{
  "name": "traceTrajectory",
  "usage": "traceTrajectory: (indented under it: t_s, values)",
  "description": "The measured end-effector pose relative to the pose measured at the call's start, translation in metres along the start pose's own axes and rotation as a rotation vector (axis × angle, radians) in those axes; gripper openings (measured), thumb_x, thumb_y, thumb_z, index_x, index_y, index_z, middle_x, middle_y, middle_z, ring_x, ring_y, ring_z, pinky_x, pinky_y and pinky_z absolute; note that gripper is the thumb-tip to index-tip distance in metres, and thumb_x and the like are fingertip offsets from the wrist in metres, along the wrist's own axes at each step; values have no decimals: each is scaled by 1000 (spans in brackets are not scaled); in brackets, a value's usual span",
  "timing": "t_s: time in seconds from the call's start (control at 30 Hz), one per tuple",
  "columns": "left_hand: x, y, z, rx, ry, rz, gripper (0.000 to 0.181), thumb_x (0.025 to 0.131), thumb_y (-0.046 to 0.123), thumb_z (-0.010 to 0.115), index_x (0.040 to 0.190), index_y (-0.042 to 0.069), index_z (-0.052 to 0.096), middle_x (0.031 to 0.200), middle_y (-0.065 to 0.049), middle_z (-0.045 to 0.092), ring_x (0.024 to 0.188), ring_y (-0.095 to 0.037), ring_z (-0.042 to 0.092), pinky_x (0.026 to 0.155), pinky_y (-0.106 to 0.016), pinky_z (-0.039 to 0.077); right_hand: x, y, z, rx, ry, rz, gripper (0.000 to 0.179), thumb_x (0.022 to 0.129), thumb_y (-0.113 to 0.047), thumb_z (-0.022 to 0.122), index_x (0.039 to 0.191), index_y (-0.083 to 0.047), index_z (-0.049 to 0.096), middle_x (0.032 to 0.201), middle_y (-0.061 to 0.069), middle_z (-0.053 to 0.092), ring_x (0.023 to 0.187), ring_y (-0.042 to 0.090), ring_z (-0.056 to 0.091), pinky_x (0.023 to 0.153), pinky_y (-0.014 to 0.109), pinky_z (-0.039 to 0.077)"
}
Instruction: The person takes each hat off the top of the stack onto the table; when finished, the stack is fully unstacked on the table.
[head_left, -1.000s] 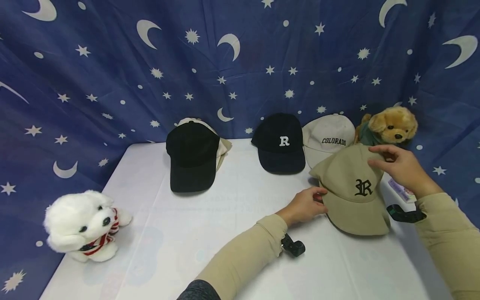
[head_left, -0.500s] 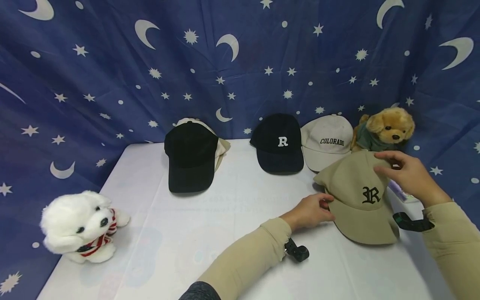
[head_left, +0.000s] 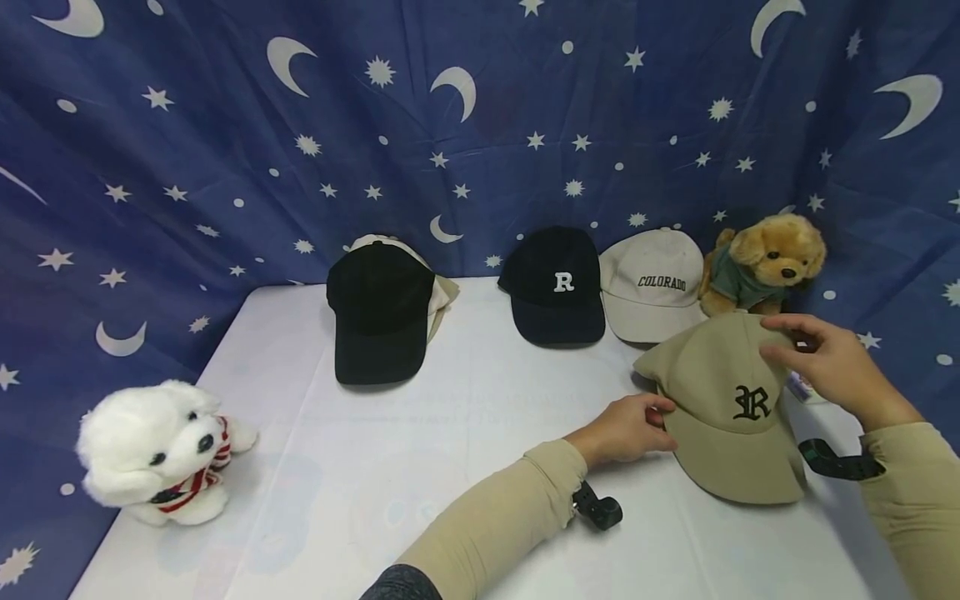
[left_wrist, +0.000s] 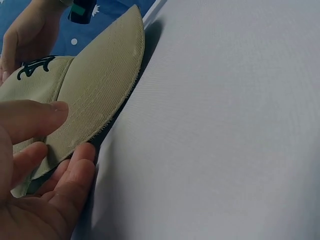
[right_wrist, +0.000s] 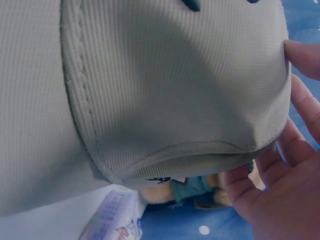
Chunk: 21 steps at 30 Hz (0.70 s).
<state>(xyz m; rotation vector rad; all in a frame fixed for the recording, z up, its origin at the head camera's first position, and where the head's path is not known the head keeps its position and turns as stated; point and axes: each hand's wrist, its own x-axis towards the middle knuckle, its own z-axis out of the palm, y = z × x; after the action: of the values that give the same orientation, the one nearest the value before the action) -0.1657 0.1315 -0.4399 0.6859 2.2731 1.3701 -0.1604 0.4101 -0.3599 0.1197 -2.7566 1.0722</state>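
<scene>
A khaki baseball cap [head_left: 720, 375] with a black gothic R stands at the right of the table, brim toward me. My left hand [head_left: 626, 429] pinches the side of its brim; in the left wrist view, the thumb [left_wrist: 59, 110] lies above the brim and fingers curl at its underside. At the crown, my right hand [head_left: 832, 362] grips the cap between thumb and fingers. The right wrist view shows the crown [right_wrist: 190, 90] close up, with fingertips [right_wrist: 240, 182] along its edge.
Behind stand a navy cap [head_left: 558, 308] lettered R, an off-white COLORADO cap [head_left: 652, 304] and a tan plush dog [head_left: 783, 250]. A purple-and-white packet [right_wrist: 112, 215] lies beside the khaki cap. A black cap [head_left: 382, 317] over lighter caps and a white plush dog [head_left: 153, 442] are farther left.
Both hands have carried the khaki cap to the right and nearer to me, away from the COLORADO cap. More of the tan plush dog now shows. The other caps stay put.
</scene>
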Motion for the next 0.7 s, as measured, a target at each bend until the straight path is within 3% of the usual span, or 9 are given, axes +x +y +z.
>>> traceTrajectory:
  t_s: [0.13, 0.27, 0.33, 0.4, 0.53, 0.57, 0.7]
  values:
    - [0, -1, 1, 3, 2, 2, 51, 78, 11, 82, 126, 12, 68, 89, 11, 65, 80, 6, 56, 75, -9, 43, 9, 2, 4, -39, -26, 20, 46, 98, -27, 68, 134, -1, 58, 118, -18, 51, 87, -3, 48, 61, 19, 43]
    - [0, 2, 1, -23, -5, -6, 54, 79, 11, 81, 131, 10, 66, 95, 8, 67, 86, 6, 57, 79, -10, 43, 17, 8, 4, -67, -37, 36, 48, 98, -29, 67, 134, 0, 57, 122, -13, 50, 96, -4, 44, 66, 18, 41]
    - [1, 4, 2, -39, -9, -13, 55, 79, 11, 81, 132, 10, 64, 99, 8, 67, 89, 6, 58, 81, -10, 43, 19, 10, 3, -66, -40, 50, 49, 98, -31, 67, 134, 0, 57, 121, -14, 51, 103, 6, 48, 70, 20, 40]
    - [2, 5, 3, -52, -13, -21, 56, 80, 11, 81, 133, 10, 63, 103, 7, 68, 90, 5, 58, 83, -11, 42, 21, 13, 3, -48, -48, 60, 51, 98, -32, 66, 136, 1, 55, 124, -6, 53, 116, 20, 50, 84, 29, 43]
    - [3, 8, 4, -117, -16, -37, 57, 82, 9, 81, 135, 9, 61, 111, 5, 68, 89, 4, 61, 83, -11, 44, 25, 13, 0, -6, -91, 93, 57, 100, -33, 63, 140, 5, 48, 141, 24, 46, 133, 55, 33, 100, 64, 34]
    - [4, 9, 5, -130, -13, -39, 57, 82, 8, 81, 135, 9, 61, 111, 4, 68, 88, 4, 61, 82, -11, 44, 26, 13, -1, 2, -100, 98, 58, 100, -34, 62, 140, 6, 47, 142, 30, 42, 134, 58, 31, 99, 70, 30]
    - [5, 10, 6, -156, 10, -52, 56, 82, 6, 80, 134, 9, 61, 112, 4, 67, 87, 3, 62, 79, -12, 45, 28, 15, -2, -7, -106, 117, 60, 100, -36, 62, 141, 5, 46, 144, 31, 41, 134, 58, 31, 99, 70, 31]
